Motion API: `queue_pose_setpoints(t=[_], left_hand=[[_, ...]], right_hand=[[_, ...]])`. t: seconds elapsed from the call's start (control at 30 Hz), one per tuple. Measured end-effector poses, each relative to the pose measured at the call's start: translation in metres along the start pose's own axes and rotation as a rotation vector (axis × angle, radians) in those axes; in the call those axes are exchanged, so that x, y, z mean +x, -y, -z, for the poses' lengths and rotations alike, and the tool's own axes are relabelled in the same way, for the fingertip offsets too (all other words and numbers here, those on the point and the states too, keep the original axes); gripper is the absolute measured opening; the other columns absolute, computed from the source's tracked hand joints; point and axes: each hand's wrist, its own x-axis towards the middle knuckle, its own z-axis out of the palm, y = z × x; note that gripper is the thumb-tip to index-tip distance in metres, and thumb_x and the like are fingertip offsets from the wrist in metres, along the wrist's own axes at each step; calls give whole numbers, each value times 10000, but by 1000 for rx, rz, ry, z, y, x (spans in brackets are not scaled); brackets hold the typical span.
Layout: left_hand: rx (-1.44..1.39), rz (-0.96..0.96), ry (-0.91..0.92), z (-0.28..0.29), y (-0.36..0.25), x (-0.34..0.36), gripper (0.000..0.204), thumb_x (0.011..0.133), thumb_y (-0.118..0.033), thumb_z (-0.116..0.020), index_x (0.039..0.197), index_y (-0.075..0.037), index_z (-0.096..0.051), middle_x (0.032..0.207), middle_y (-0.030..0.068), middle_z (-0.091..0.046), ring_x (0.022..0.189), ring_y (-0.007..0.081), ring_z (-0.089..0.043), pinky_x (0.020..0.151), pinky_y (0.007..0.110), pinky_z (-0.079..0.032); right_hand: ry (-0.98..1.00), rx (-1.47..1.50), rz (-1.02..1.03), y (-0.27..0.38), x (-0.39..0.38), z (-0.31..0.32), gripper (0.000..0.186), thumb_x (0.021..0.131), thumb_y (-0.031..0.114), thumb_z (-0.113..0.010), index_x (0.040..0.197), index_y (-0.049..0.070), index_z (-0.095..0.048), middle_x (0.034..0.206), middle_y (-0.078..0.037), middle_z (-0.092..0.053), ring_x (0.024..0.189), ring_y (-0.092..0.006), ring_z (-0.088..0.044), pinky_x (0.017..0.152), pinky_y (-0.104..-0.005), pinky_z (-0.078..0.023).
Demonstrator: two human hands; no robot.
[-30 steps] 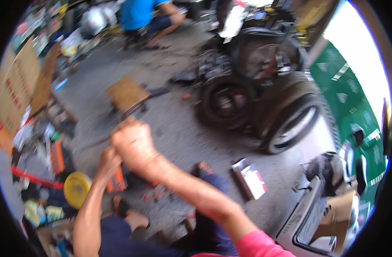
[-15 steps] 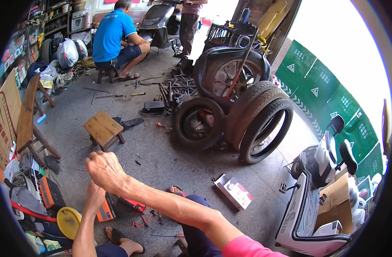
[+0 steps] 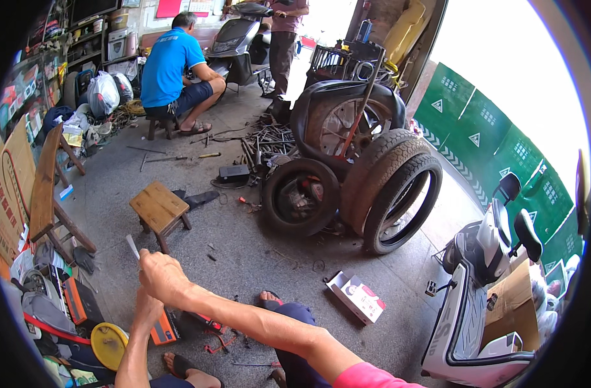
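In front of me, low and left of centre, my right hand [image 3: 163,279] is closed around a thin pale strip [image 3: 133,246], whose flat end sticks up past the fingers. What the rest of the strip looks like is hidden in the grip. Just below, my left hand [image 3: 147,306] is also closed and touches the underside of the right one. Anything inside its fingers is out of sight. Beyond the hands stands a small wooden stool [image 3: 158,205]. An orange-and-black box [image 3: 164,330] lies on the floor beside my left wrist.
Several tyres [image 3: 405,200] lean together at centre right, near a heap of metal tools [image 3: 268,141]. An open white box [image 3: 357,297] lies on the floor. A white scooter [image 3: 463,323] stands right, a wooden bench [image 3: 46,194] left. A person in blue [image 3: 173,68] sits by another scooter [image 3: 236,40].
The pale strip now shows above my right hand; it was not visible before. Both hands have shifted slightly right and down in the picture, and the view has moved a little.
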Motion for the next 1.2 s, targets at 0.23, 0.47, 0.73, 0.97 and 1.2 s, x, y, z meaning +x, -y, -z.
queue_pose_setpoints(t=[0.23,0.47,0.73,0.97,1.2], left_hand=[[-94,73,53,17,0,0,134,885,-86,-525,795,11,-546,649,55,-571,639,149,-590,529,372,-416],[252,-113,79,15,4,1,205,909,-115,-510,937,62,-608,860,291,-656,906,437,-660,690,471,-500],[266,-135,58,10,-5,-1,209,933,-118,-512,991,69,-585,880,291,-646,900,469,-629,730,495,-474],[202,-77,157,12,-24,-5,164,924,-56,-506,1001,67,-582,902,286,-647,924,455,-627,720,475,-472],[227,-139,57,9,-1,-5,202,940,-98,-485,1005,67,-581,906,303,-637,918,470,-616,735,485,-471]], right_hand=[[130,66,26,7,10,19,251,709,20,-642,949,-20,-580,951,-253,-642,947,-416,-620,773,-488,-504],[65,-245,606,-12,14,13,110,613,97,-688,722,85,-698,884,-80,-656,1103,-268,-593,889,-359,-448],[2,-267,219,5,11,10,122,696,126,-666,609,42,-655,624,-149,-645,605,-328,-669,543,-432,-525],[38,-88,-37,4,9,8,215,833,180,-631,765,-23,-619,779,-219,-663,781,-404,-664,698,-491,-532],[90,-37,-89,6,15,-3,244,841,210,-613,770,-23,-606,765,-247,-656,810,-426,-657,726,-507,-530]])
